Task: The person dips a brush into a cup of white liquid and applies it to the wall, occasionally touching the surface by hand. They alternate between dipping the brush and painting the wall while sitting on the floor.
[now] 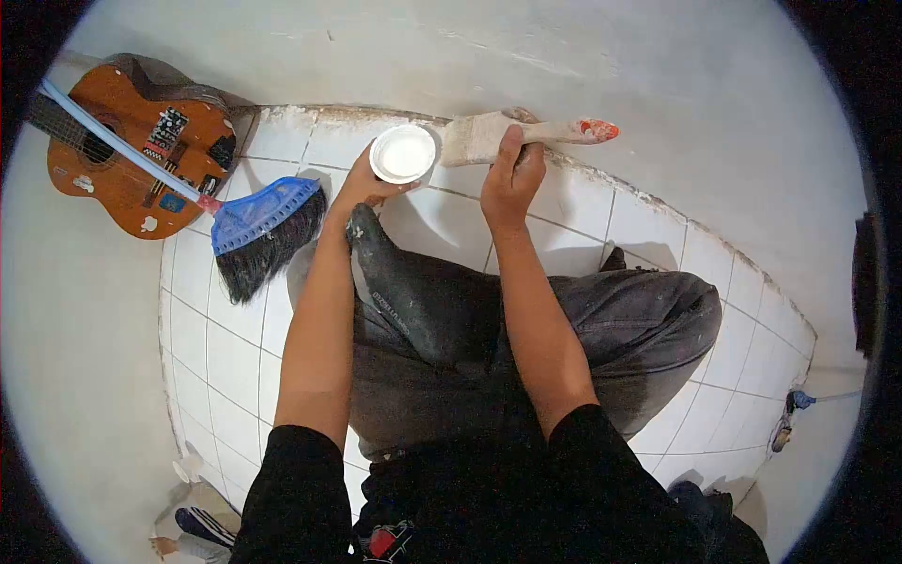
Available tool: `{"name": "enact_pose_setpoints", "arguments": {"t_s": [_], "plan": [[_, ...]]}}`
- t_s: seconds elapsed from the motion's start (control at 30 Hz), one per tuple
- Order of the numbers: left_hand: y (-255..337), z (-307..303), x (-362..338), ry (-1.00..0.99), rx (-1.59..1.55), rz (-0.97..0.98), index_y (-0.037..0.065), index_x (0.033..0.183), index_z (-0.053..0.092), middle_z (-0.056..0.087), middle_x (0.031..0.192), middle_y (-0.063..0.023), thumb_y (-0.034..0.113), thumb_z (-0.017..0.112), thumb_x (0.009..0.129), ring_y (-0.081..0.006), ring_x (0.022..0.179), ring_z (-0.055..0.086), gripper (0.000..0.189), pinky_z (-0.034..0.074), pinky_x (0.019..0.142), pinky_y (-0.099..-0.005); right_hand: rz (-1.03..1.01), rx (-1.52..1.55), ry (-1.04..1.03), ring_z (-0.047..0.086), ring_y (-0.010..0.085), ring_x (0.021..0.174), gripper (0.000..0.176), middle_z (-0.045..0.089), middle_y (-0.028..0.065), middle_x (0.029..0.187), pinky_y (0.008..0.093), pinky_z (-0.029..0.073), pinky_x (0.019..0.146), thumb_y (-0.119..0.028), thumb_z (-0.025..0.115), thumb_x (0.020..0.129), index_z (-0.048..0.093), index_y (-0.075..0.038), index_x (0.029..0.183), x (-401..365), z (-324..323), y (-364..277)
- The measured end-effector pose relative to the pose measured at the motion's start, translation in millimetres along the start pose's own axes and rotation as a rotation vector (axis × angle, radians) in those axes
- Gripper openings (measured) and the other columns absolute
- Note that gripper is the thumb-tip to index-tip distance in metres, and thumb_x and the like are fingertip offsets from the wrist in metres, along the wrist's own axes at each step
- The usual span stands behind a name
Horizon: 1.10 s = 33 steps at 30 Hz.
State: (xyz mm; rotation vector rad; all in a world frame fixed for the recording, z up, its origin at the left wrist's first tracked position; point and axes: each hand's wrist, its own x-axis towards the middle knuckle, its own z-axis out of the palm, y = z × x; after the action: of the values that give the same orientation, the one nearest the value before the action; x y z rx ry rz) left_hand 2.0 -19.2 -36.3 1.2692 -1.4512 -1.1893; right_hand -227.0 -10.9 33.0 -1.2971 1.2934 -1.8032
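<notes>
My left hand [365, 184] is closed around a white cup [403, 154] that has white stuff inside, seen from above. In my right hand [514, 179] is a wide paintbrush [477, 138], gripped with the thumb on top. Its pale bristle end points left toward the cup, a small gap apart from it. The handle [573, 132], white with an orange-red tip, points right along the wall. Both hands are held out over the floor near the foot of the wall. The fingers of my left hand are partly hidden under the cup.
A guitar [132, 150] with stickers leans in the left corner, a blue broom [263, 221] across it. The white wall [451, 56] meets the tiled floor [211, 343] along a rough, stained edge. My crossed legs [639, 329] and a dark sock [404, 301] lie below my hands.
</notes>
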Motion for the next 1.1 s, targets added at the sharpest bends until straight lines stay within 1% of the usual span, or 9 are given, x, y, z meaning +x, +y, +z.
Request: {"name": "enact_pose_setpoints", "arguments": {"t_s": [0.17, 0.3, 0.37, 0.47, 0.5, 0.57, 0.8, 1.03, 1.1], "plan": [[0.2, -16.0, -4.4, -0.072, -0.157, -0.301, 0.002, 0.137, 0.043, 0.056, 0.128, -0.0083, 0.012, 0.087, 0.058, -0.0200, 0.117, 0.054, 0.091, 0.043, 0.102, -0.0348, -0.013, 0.046, 0.027, 0.043, 0.0078, 0.060, 0.034, 0.048, -0.0002, 0.067, 0.0268, 0.037, 0.053, -0.031, 0.046, 0.103, 0.051, -0.001, 0.087, 0.9, 0.1, 8.3], [-5.0, -3.0, -2.3, -0.122, 0.038, -0.115, 0.001, 0.135, 0.047, 0.060, 0.123, -0.0070, 0.012, 0.087, 0.058, -0.0194, 0.114, 0.056, 0.087, 0.046, 0.097, -0.0339, 0.000, 0.035, 0.016, 0.043, 0.0085, 0.062, 0.034, 0.047, -0.0003, 0.067, 0.0277, 0.038, 0.056, -0.031, 0.047, 0.103, 0.051, -0.001, 0.087, 0.5, 0.3, 4.5], [18.5, 11.5, -8.7, -0.072, -0.214, -0.035, 0.001, 0.130, 0.052, 0.063, 0.119, -0.0053, 0.010, 0.086, 0.062, -0.0183, 0.111, 0.058, 0.077, 0.046, 0.098, -0.0330, -0.029, 0.023, 0.052, 0.043, 0.0090, 0.063, 0.035, 0.045, -0.0005, 0.066, 0.0287, 0.038, 0.057, -0.031, 0.046, 0.103, 0.050, -0.001, 0.085, 1.8, 3.1, -9.5], [3.3, 0.9, -2.5, 0.069, 0.156, -0.060, 0.001, 0.128, 0.054, 0.064, 0.120, -0.0060, 0.011, 0.087, 0.061, -0.0177, 0.110, 0.059, 0.075, 0.046, 0.097, -0.0328, 0.026, 0.001, 0.006, 0.043, 0.0093, 0.062, 0.037, 0.045, -0.0001, 0.066, 0.0288, 0.038, 0.056, -0.032, 0.046, 0.103, 0.049, -0.001, 0.083, -0.5, 0.6, -3.5], [7.5, -0.6, -3.7, 0.091, 0.203, -0.101, 0.003, 0.127, 0.054, 0.067, 0.110, -0.0087, 0.016, 0.087, 0.060, -0.0187, 0.103, 0.062, 0.076, 0.052, 0.088, -0.0317, 0.026, 0.000, 0.006, 0.043, 0.0093, 0.062, 0.037, 0.045, -0.0001, 0.066, 0.0288, 0.038, 0.056, -0.032, 0.046, 0.103, 0.049, -0.001, 0.083, -0.5, 1.3, -2.2], [-39.6, -19.7, 4.8, 0.058, 0.178, -0.115, 0.002, 0.127, 0.055, 0.067, 0.107, -0.0080, 0.015, 0.087, 0.060, -0.0182, 0.101, 0.063, 0.075, 0.051, 0.088, -0.0312, -0.018, 0.020, 0.025, 0.042, 0.0095, 0.062, 0.038, 0.045, 0.0004, 0.066, 0.0288, 0.037, 0.057, -0.034, 0.046, 0.103, 0.048, -0.001, 0.083, 0.2, 3.0, -0.7], [22.7, 10.6, -6.7, 0.033, 0.027, 0.020, 0.001, 0.127, 0.057, 0.065, 0.120, -0.0090, 0.010, 0.086, 0.063, -0.0189, 0.111, 0.060, 0.071, 0.046, 0.097, -0.0330, 0.001, 0.008, 0.022, 0.041, 0.0096, 0.063, 0.036, 0.045, 0.0006, 0.066, 0.0289, 0.037, 0.057, -0.032, 0.046, 0.103, 0.050, -0.001, 0.085, 0.2, 1.4, -1.4], [-13.7, -10.3, -1.4, 0.045, 0.051, -0.146, 0.000, 0.123, 0.057, 0.067, 0.113, -0.0098, 0.015, 0.087, 0.063, -0.0193, 0.104, 0.062, 0.069, 0.048, 0.093, -0.0319, 0.016, -0.043, -0.016, 0.054, 0.0204, 0.060, 0.036, 0.058, 0.0122, 0.069, 0.0366, 0.043, 0.057, -0.029, 0.046, 0.102, 0.055, 0.005, 0.093, 0.7, -1.5, -0.3], [-1.4, -5.7, -2.3, 0.057, 0.290, -0.063, 0.000, 0.121, 0.060, 0.067, 0.112, -0.0103, 0.013, 0.084, 0.066, -0.0177, 0.104, 0.062, 0.062, 0.049, 0.090, -0.0321, 0.001, -0.052, -0.010, 0.053, 0.0205, 0.060, 0.035, 0.057, 0.0122, 0.069, 0.0368, 0.042, 0.057, -0.028, 0.047, 0.102, 0.056, 0.005, 0.093, 1.1, -1.1, -0.1]]}}
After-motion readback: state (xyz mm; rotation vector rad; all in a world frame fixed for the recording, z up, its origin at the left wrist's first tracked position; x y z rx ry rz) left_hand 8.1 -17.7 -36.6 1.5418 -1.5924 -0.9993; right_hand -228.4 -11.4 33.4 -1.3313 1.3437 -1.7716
